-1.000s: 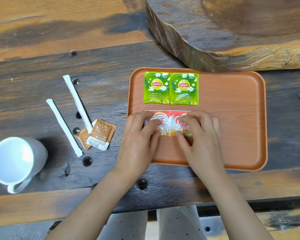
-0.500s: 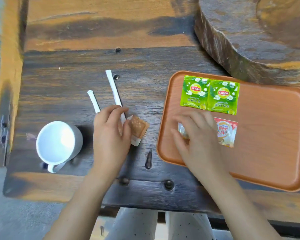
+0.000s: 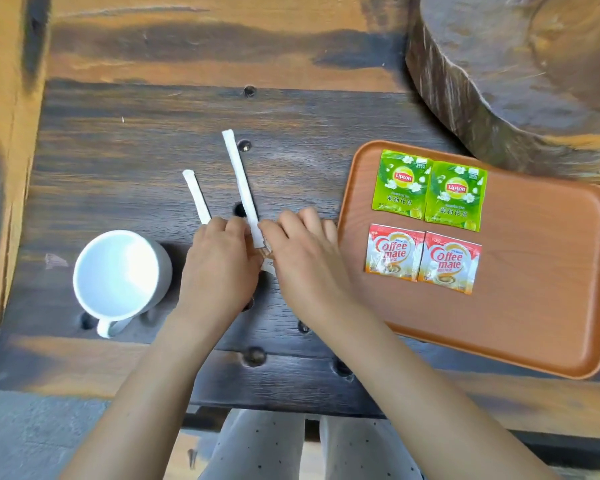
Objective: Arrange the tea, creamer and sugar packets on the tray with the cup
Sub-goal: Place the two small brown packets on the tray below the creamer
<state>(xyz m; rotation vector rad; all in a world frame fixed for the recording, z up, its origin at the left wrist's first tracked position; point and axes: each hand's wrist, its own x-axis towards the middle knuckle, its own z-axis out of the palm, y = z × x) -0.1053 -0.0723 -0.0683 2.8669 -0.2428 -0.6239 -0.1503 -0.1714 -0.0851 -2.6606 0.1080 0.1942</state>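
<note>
Two green tea packets (image 3: 428, 190) and two creamer packets (image 3: 423, 262) lie flat on the orange tray (image 3: 541, 271); white cup (image 3: 120, 275) stands off-tray.

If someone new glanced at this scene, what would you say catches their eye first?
Probably the orange tray at right, holding two green tea packets above two red-and-white creamer packets. Next, both hands, left hand and right hand, meeting at table centre over the brown packets and two white sticks. The white cup stands at left, off the tray.

Green tea packets (image 3: 429, 191), red-and-white creamer packets (image 3: 423, 262), orange tray (image 3: 541, 271), white cup (image 3: 120, 277), white sticks (image 3: 240, 183).
</note>
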